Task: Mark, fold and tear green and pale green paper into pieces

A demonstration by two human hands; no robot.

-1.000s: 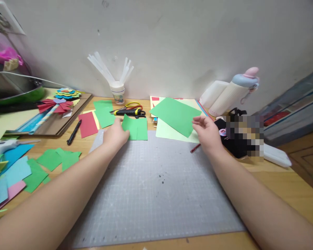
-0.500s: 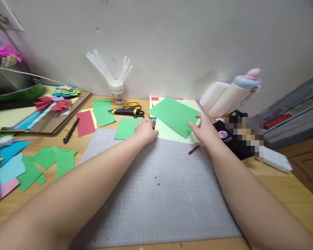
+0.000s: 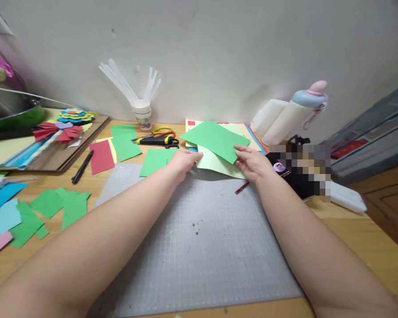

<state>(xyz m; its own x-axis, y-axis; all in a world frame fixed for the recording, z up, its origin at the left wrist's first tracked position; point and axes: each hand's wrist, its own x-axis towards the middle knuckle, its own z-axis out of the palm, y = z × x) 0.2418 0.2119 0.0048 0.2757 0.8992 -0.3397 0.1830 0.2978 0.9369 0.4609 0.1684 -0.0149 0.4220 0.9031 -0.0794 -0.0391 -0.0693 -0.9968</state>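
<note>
Both of my arms reach to the far edge of the grey cutting mat (image 3: 199, 247). My left hand (image 3: 185, 161) pinches the near left corner of a pale green paper sheet (image 3: 215, 165). At the sheet's right side, my right hand (image 3: 251, 161) grips its edge, with fingers also against the corner of a bright green sheet (image 3: 215, 139) lying on top. The pale sheet's front edge bows up off the mat and casts a shadow. More coloured paper shows beneath it. A smaller green paper piece (image 3: 152, 162) lies beside my left hand.
Scissors (image 3: 164, 132), a yellow-black utility knife (image 3: 155, 140) and a cup of white strips (image 3: 142, 115) stand or lie at the back. A black pen (image 3: 82, 167), green scraps (image 3: 74, 207) and a paper flower (image 3: 61, 132) are left. A bottle (image 3: 292, 115) leans right.
My hands have closed on the pale green sheet, and its front edge has lifted. The bright green sheet on top has bent and shifted slightly. The view has moved a little.
</note>
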